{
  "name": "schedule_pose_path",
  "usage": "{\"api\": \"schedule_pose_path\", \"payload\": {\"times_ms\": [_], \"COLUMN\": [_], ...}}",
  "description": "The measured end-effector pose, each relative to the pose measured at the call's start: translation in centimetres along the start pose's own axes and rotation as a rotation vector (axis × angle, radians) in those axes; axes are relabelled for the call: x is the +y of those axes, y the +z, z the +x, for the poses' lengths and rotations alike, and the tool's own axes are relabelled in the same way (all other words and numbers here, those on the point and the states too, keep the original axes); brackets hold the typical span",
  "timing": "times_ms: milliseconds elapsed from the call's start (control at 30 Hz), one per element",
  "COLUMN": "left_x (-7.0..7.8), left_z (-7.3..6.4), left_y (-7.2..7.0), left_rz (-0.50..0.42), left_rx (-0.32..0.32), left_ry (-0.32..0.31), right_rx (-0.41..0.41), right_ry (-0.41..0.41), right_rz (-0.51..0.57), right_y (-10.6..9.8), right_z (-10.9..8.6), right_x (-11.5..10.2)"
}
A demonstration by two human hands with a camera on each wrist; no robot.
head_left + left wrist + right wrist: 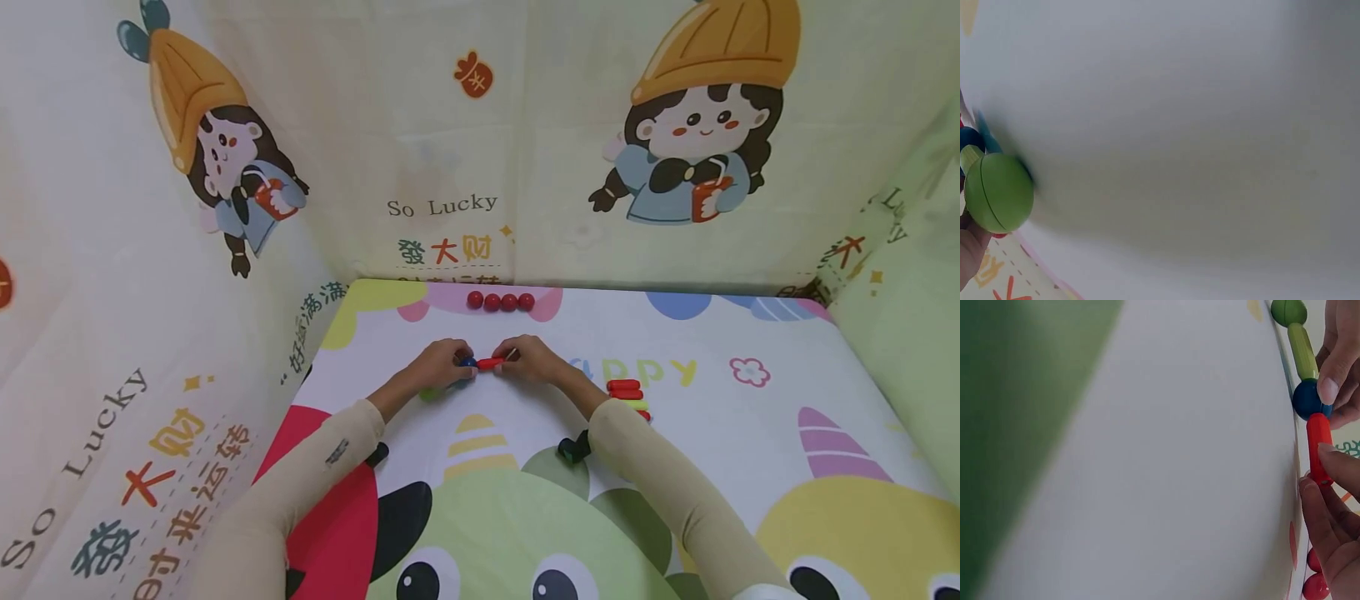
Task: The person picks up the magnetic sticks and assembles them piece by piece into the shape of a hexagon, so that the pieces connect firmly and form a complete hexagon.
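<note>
Both hands meet over the table in the head view, working on a chain of toy rods and balls. My left hand pinches a blue ball. From that ball a yellow-green rod runs to a green ball, which looms large in the left wrist view. A red rod touches the blue ball on the other side, in line with it. My right hand pinches the red rod near its free end, thumb on one side and fingers on the other. Whether the rod is seated in the ball cannot be told.
Several red balls sit in a row at the table's back edge. Red and yellow rods lie partly hidden by the right forearm. Dark pieces lie beside the right sleeve, and another dark piece by the left sleeve.
</note>
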State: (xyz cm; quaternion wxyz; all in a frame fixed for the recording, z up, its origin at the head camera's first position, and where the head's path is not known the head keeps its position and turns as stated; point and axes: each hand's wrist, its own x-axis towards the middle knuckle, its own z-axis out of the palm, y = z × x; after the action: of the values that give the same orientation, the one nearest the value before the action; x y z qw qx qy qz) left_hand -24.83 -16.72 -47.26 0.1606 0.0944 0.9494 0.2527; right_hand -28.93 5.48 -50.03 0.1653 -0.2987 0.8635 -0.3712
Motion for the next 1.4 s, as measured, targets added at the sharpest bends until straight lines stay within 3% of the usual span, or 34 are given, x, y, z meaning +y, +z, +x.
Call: {"api": "schedule_pose_path", "payload": {"times_ms": [300,967,1200,1400], "left_x": [0.3,-0.2,-0.7,-1.4], "left_z": [0.6,0.5,0.1,-0.3], "left_y": [0.2,0.3,0.0,-0.1], "left_rz": [0.012,-0.033,-0.047,-0.062], "left_rx": [0.004,0.034,0.018,0.014], "left_ry": [0.067,-0.001,-0.034,-0.037], "right_rx": [0.015,-0.023,-0.009,0.122], "right_ry": [0.054,0.106,0.089,0.076], "right_rz": [0.002,0.064,0.051,0.019], "right_y": [0.1,-0.5,-3.1,-6.0], "right_z": [0.4,0.8,1.3,2.7], "right_x": [-0.1,0.0,0.4,2.1]}}
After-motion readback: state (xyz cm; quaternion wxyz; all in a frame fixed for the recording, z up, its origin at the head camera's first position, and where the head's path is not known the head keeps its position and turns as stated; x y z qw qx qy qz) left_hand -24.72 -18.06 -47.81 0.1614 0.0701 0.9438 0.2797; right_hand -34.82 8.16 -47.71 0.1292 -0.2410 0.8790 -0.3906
